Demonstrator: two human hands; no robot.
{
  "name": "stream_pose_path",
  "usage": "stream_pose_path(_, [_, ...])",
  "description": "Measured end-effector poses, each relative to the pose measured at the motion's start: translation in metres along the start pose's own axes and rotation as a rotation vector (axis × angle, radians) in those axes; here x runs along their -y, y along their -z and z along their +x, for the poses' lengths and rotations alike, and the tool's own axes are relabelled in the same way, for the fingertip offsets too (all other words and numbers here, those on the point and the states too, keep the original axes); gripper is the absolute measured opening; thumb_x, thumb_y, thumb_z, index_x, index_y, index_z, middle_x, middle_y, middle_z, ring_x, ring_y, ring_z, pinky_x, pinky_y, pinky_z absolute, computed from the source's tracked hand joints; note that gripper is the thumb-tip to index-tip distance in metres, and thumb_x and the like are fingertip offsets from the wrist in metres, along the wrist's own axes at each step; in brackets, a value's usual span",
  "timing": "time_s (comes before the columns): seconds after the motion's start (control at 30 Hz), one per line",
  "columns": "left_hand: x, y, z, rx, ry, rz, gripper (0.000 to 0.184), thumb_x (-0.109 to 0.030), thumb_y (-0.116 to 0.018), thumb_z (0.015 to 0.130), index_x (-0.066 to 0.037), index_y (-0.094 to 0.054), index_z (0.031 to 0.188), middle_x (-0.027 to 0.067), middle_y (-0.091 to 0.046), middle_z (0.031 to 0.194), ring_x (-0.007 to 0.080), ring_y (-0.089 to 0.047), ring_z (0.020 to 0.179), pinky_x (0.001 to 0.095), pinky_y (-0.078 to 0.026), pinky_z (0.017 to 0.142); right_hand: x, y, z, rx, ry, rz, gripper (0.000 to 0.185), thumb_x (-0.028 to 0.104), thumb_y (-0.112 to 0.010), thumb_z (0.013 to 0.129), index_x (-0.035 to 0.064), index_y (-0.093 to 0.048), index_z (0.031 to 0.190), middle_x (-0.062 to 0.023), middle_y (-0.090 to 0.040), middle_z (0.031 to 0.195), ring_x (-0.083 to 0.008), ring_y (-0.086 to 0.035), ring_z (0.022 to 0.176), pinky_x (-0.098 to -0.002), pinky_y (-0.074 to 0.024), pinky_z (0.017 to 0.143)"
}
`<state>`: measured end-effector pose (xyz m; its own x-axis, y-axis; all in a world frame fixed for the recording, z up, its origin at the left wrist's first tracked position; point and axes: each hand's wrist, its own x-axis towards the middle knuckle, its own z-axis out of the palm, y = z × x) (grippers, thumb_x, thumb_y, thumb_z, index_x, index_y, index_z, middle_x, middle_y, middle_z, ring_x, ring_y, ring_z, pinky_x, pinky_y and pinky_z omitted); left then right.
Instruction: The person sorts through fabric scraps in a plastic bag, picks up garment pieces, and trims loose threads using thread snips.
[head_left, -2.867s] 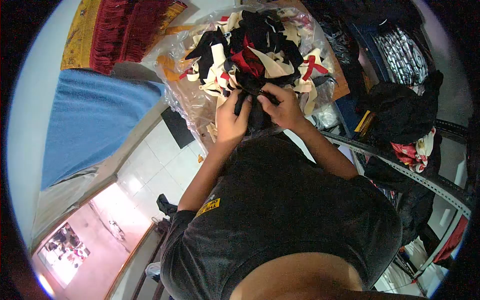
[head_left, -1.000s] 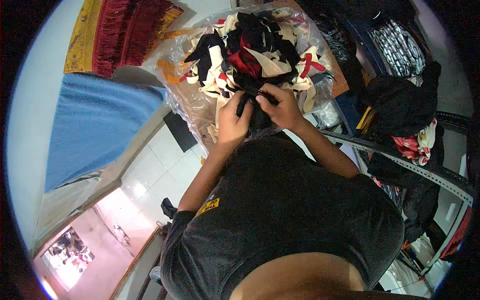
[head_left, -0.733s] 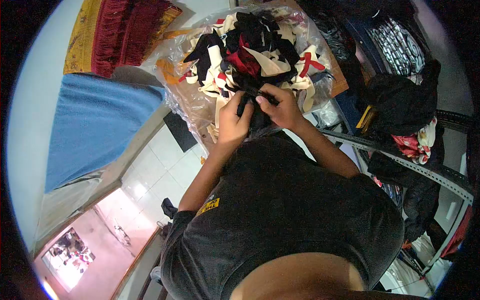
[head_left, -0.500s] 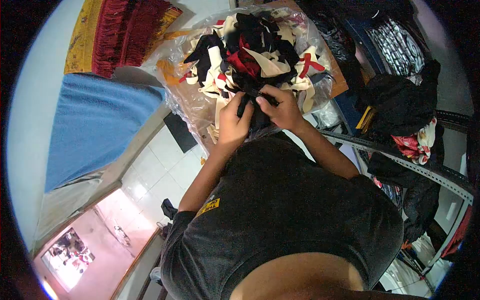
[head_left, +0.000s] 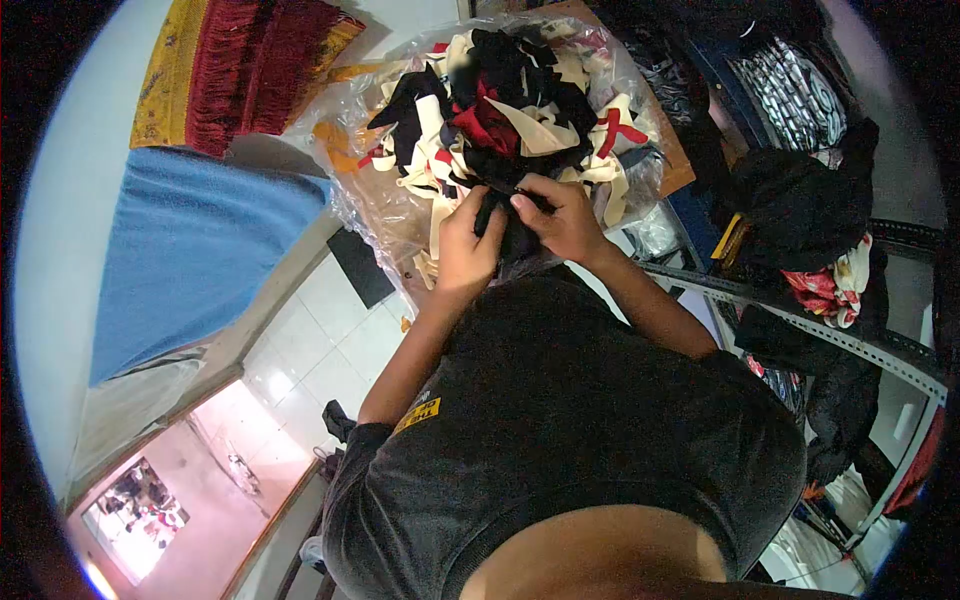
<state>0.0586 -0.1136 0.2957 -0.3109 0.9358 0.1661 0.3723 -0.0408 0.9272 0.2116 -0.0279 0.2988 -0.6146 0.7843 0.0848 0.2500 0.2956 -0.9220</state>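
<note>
Both of my hands pinch a piece of black fabric (head_left: 516,238) at the near side of a heap of fabric scraps (head_left: 545,125). My left hand (head_left: 468,243) grips its left part, thumb and fingers closed. A short way to the right, my right hand (head_left: 565,220) is closed on the same dark cloth. Cream, black and red pieces make up the heap, with a red scrap (head_left: 488,128) near its middle. Beneath the scraps spreads a clear plastic sheet (head_left: 350,195). The fabric's lower part hangs close to my shirt.
On the left wall hang a blue towel (head_left: 200,250) and a fringed maroon cloth (head_left: 245,70). A perforated metal rack (head_left: 800,335) with dark clothes stands at the right. Folded packed items (head_left: 790,90) lie at the upper right. White floor tiles (head_left: 330,320) show below left.
My hands stay in nearly the same place on the black fabric. The cloth between them has shifted slightly; the heap looks the same.
</note>
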Motion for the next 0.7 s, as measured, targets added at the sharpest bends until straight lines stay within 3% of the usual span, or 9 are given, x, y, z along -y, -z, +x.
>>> stream_pose_path(0.7, [0.0039, -0.0019, -0.0041, 0.042, 0.044, -0.072, 0.023, -0.009, -0.060, 0.090, 0.004, -0.058, 0.109, 0.0240, -0.064, 0.086, 0.0337, -0.067, 0.077, 0.0371, -0.051, 0.069, 0.0051, -0.0018, -0.0075, -0.035, 0.028, 0.010, 0.026, 0.028, -0.067, 0.090, 0.0024, -0.064, 0.091, -0.0123, -0.062, 0.071, -0.0172, -0.057, 0.061, -0.0336, -0.0469, 0.059])
